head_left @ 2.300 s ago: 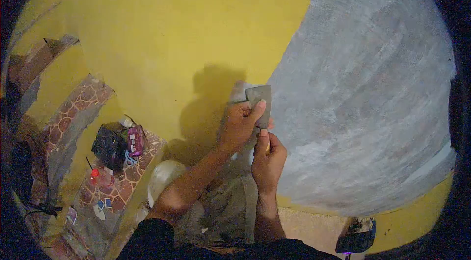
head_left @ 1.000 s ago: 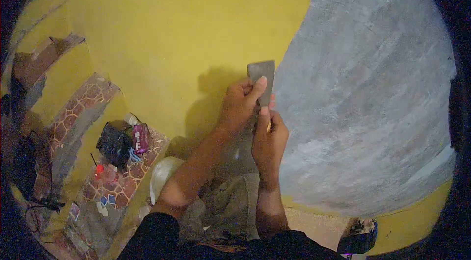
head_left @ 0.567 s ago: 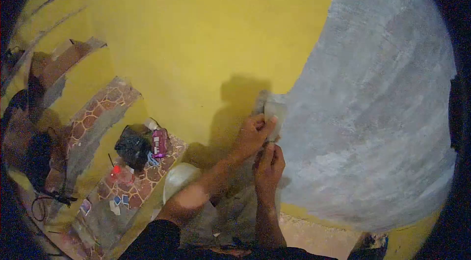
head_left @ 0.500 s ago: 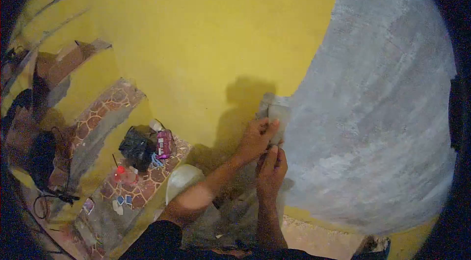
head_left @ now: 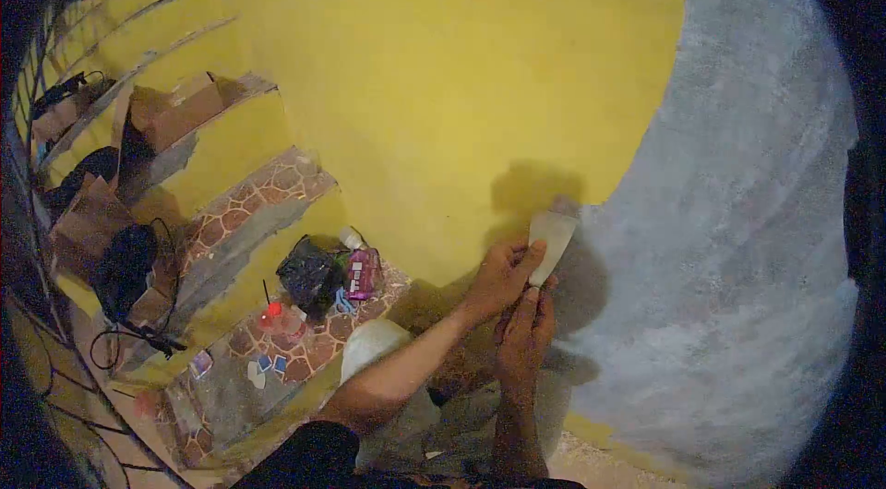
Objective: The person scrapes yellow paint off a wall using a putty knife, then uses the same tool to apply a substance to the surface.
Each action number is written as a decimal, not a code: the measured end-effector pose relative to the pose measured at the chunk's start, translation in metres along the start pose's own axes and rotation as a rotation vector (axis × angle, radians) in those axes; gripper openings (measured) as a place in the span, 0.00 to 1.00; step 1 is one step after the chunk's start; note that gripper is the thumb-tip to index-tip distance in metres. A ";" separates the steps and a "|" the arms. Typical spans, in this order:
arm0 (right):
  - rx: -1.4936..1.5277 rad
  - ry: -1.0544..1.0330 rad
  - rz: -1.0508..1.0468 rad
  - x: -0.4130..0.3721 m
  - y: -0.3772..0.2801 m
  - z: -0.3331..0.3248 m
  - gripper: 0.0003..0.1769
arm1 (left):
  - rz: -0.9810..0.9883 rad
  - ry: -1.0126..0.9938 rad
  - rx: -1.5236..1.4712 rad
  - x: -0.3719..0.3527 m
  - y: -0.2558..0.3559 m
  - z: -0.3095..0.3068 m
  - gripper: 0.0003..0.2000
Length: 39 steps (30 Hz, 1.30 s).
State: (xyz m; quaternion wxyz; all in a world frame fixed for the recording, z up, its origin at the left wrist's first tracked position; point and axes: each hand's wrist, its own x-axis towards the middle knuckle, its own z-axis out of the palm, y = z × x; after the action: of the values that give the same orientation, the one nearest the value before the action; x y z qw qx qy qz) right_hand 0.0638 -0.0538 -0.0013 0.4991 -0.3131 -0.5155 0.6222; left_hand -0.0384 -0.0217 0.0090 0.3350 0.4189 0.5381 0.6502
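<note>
My left hand [head_left: 505, 279] is closed, with its thumb pressed on a pale flat scraper [head_left: 552, 244] that widens toward its top end. Just below, my right hand [head_left: 526, 332] has its fingers closed round the narrow lower end of the same piece. The fingers hide that lower part, so a handle cannot be made out. Behind both hands stands the wall, where yellow paint [head_left: 443, 101] meets a grey smeared coating [head_left: 720, 231]. Shadows of my hands fall on it.
Steps with stone-patterned treads [head_left: 263, 184] rise on the left. On one lie a black plastic bag [head_left: 311, 275], a purple packet [head_left: 365, 273] and a red-topped item [head_left: 275, 310]. A whitish rounded object [head_left: 374, 346] is beside my left forearm. Cardboard [head_left: 175, 111] sits higher; a metal railing [head_left: 101, 401] borders the left.
The view has shifted, so the scene sits farther right and slightly lower. The pale scraper now tilts to the right, and the greyish piece seen behind its top has mostly gone from sight.
</note>
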 end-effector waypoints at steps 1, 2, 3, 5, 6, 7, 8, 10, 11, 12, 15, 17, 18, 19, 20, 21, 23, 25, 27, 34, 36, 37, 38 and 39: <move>-0.009 -0.016 -0.014 0.001 0.001 0.002 0.19 | 0.066 0.010 -0.002 -0.002 -0.001 0.000 0.22; -0.017 -0.030 -0.028 0.002 0.003 0.003 0.19 | 0.130 0.018 -0.005 -0.003 -0.003 0.000 0.22; -0.028 -0.035 -0.040 0.003 0.004 0.001 0.19 | 0.124 0.009 -0.007 -0.005 -0.001 0.001 0.22; -0.059 -0.028 -0.064 0.003 0.008 -0.004 0.19 | 0.088 0.007 0.100 -0.008 0.001 0.001 0.22; -0.077 -0.018 -0.076 0.003 0.009 -0.008 0.19 | 0.079 -0.017 0.090 -0.011 0.007 0.005 0.22; -0.097 -0.008 -0.088 0.004 0.009 -0.013 0.20 | 0.037 0.006 0.038 -0.014 0.016 0.011 0.22; -0.120 0.001 -0.096 0.006 0.009 -0.019 0.20 | -0.010 0.030 -0.015 -0.014 0.023 0.016 0.22; -0.149 0.044 -0.028 0.005 0.005 -0.024 0.21 | -0.003 -0.043 -0.003 -0.008 0.025 0.022 0.22; -0.161 0.060 0.038 0.003 0.003 -0.027 0.21 | -0.023 -0.040 -0.074 -0.007 0.024 0.026 0.22; -0.174 0.073 0.042 0.002 0.009 -0.033 0.21 | -0.048 -0.034 -0.142 -0.008 0.022 0.029 0.22; -0.409 0.102 -0.103 0.011 0.019 -0.042 0.22 | -0.041 -0.118 -0.213 0.001 0.014 0.030 0.22; -0.440 0.065 -0.173 0.012 0.003 -0.040 0.22 | -0.046 -0.107 -0.215 0.006 0.012 0.033 0.22; -0.452 0.069 -0.175 0.013 -0.002 -0.041 0.22 | -0.057 -0.088 -0.207 0.006 0.011 0.034 0.22; -0.444 0.042 -0.112 0.014 -0.006 -0.042 0.22 | -0.057 -0.093 -0.216 0.008 0.010 0.033 0.22; -0.431 0.017 -0.051 0.016 -0.010 -0.041 0.22 | 0.004 -0.087 -0.140 0.010 0.010 0.032 0.22; -0.440 0.031 -0.053 0.017 -0.013 -0.039 0.22 | 0.062 -0.089 -0.068 0.013 0.008 0.033 0.22; -0.590 0.052 -0.242 0.015 -0.015 -0.030 0.23 | 0.006 -0.098 -0.162 0.013 0.009 0.034 0.21; -0.580 0.085 -0.319 0.019 -0.007 -0.025 0.23 | -0.047 -0.103 -0.253 0.016 0.004 0.034 0.21; -0.566 0.117 -0.394 0.024 -0.006 -0.024 0.23 | 0.025 -0.049 -0.188 0.023 -0.004 0.034 0.21; -0.527 0.071 -0.129 0.020 -0.007 -0.022 0.26 | -0.096 -0.124 -0.332 0.017 0.022 0.025 0.25; -0.506 0.057 -0.144 0.018 -0.003 -0.026 0.27 | -0.139 -0.186 -0.313 0.016 0.016 0.023 0.26; -0.529 0.062 -0.178 0.020 0.001 -0.030 0.27 | -0.139 -0.186 -0.315 0.017 0.016 0.023 0.26; -0.550 0.069 -0.210 0.021 0.004 -0.032 0.27 | -0.115 -0.185 -0.323 0.016 0.015 0.024 0.26; -0.550 0.070 -0.209 0.019 0.000 -0.030 0.27 | -0.091 -0.185 -0.331 0.016 0.013 0.025 0.26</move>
State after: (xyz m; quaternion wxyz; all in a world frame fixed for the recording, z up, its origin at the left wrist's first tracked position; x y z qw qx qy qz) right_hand 0.0854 -0.0260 -0.0068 0.4744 -0.4033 -0.6766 0.3931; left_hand -0.0223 0.0005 0.0263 0.4762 0.3914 0.4091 0.6729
